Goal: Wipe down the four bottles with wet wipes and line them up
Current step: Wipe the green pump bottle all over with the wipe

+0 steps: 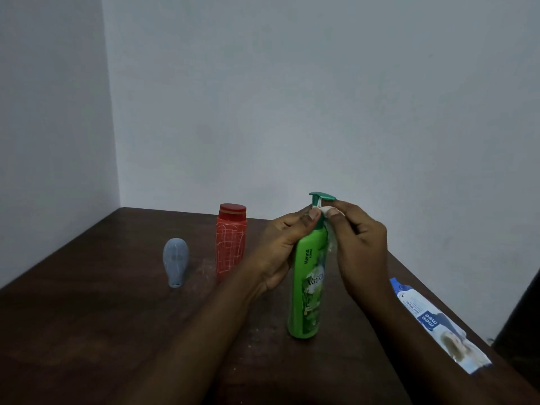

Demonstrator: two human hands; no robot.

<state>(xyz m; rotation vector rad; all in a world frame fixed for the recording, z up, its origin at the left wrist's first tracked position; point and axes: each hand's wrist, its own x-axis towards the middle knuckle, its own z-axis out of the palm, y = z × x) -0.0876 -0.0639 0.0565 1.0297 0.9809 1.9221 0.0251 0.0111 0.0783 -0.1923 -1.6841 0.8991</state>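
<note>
A tall green pump bottle (308,282) stands upright on the dark wooden table (102,317). My left hand (280,247) grips its neck from the left, thumb just under the pump head. My right hand (359,244) pinches a white wet wipe (328,217) against the neck on the right side. A red bottle (230,244) with white scribbled lines and a red cap stands behind, to the left. Further left a small grey-blue bottle (176,263) stands on its cap. No fourth bottle shows.
A blue and white pack of wet wipes (438,323) lies near the table's right edge. Two grey walls meet in a corner behind the table's far left. A dark shape (520,331) stands beyond the right edge.
</note>
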